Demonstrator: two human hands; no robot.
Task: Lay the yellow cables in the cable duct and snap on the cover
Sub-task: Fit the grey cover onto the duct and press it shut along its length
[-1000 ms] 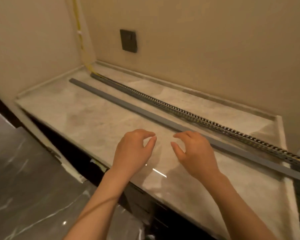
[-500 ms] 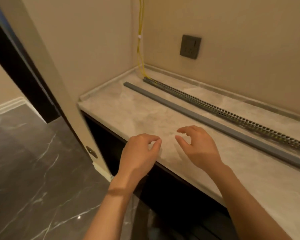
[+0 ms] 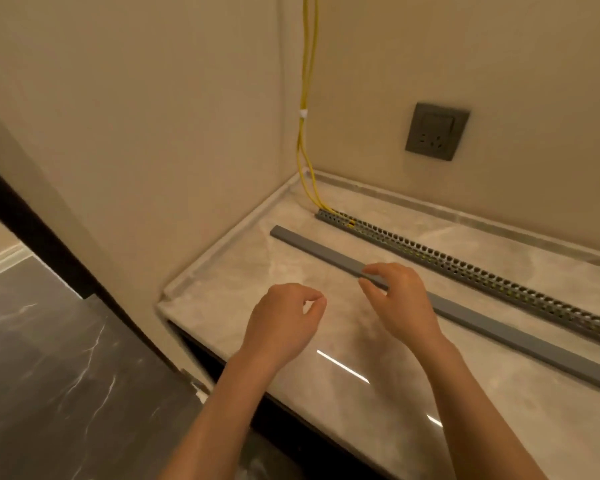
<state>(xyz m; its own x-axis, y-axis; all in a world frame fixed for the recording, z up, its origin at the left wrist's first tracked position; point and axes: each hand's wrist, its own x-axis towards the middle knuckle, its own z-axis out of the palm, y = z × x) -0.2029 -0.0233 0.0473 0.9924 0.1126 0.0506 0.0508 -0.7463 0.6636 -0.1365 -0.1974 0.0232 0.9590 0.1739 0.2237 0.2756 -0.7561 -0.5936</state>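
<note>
Two yellow cables point(image 3: 304, 150) hang down the wall corner and run into the left end of the grey perforated cable duct point(image 3: 465, 268), which lies along the back of the marble counter point(image 3: 326, 403). Yellow shows through the duct's holes. The flat grey cover point(image 3: 312, 249) lies loose on the counter in front of the duct, parallel to it. My right hand point(image 3: 402, 303) is over the cover, with curved forefinger and thumb on either side of it; I cannot tell whether they touch it. My left hand point(image 3: 281, 327) hovers loosely curled above the counter, holding nothing.
A dark wall socket point(image 3: 436, 131) sits above the duct. The counter has a low raised rim point(image 3: 229, 237) on the left and back. Walls close in on the left and behind. The dark marble floor point(image 3: 49, 375) lies below the counter's front edge.
My view has swung left toward the corner. Both hands moved left along the counter, and my right hand has come over the cover near its left end.
</note>
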